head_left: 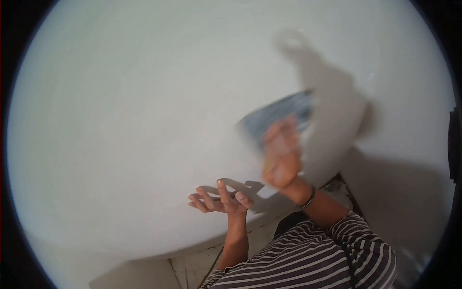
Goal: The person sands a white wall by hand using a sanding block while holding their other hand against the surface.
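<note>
My right hand (280,156), blurred by motion, is closed on a wide putty knife (274,114) with a blue-grey, fan-shaped blade. The blade's broad edge points up against the pale, smooth wall (144,106). My fingers cover its handle and the lower part of the blade. Below and to the left, my left hand (223,200) is open, its fingers spread and the palm turned up. It holds nothing and is close to the wall's lower part, where its shadow falls.
A large shadow (332,91) of my head and upper body lies on the wall at the right. The wall meets another wall surface (404,192) at a corner on the right. Floor tiles (197,265) show at the bottom, and a dark object (454,144) stands at the right edge.
</note>
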`<state>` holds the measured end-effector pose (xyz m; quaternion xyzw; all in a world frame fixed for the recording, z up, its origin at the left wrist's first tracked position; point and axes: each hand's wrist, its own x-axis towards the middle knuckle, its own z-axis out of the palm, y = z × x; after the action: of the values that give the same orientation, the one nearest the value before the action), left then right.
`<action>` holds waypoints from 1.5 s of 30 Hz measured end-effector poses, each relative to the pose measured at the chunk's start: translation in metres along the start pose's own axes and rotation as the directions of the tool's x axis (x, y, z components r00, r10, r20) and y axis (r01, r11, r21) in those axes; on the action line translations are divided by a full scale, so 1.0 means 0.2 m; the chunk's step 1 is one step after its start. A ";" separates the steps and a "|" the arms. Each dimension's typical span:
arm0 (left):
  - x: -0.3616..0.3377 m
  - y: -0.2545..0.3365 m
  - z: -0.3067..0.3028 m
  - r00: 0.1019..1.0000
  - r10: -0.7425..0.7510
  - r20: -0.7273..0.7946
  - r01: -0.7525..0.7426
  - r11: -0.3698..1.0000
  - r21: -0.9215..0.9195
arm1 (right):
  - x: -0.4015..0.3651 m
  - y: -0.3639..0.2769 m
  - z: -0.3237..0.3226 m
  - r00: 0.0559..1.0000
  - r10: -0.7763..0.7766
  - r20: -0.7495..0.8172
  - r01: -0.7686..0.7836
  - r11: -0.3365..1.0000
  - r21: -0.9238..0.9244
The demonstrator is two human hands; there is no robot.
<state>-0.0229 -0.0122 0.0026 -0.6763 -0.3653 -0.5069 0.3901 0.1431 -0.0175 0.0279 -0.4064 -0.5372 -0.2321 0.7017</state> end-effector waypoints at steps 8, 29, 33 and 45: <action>-0.01 -0.01 0.00 1.000 0.022 0.008 -0.022 1.000 -0.013 | 0.13 0.15 -0.08 0.995 -0.006 -0.103 -0.010 0.988 -0.153; -0.01 0.00 0.04 0.997 0.013 -0.071 -0.018 0.997 -0.076 | -0.08 -0.08 -0.01 0.963 -0.216 0.164 0.228 0.972 -0.061; 0.02 -0.01 0.00 0.999 0.025 -0.020 -0.026 0.999 -0.035 | 0.14 0.11 -0.07 0.988 -0.058 -0.142 0.025 0.974 -0.223; 0.02 -0.01 0.00 0.999 0.040 -0.013 -0.040 0.998 -0.039 | 0.08 0.07 -0.08 0.996 -0.091 0.013 0.092 0.991 -0.092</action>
<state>-0.0230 -0.0112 0.0066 -0.6880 -0.3394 -0.5101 0.3889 0.1683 -0.0206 0.0364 -0.4145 -0.5469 -0.2870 0.6684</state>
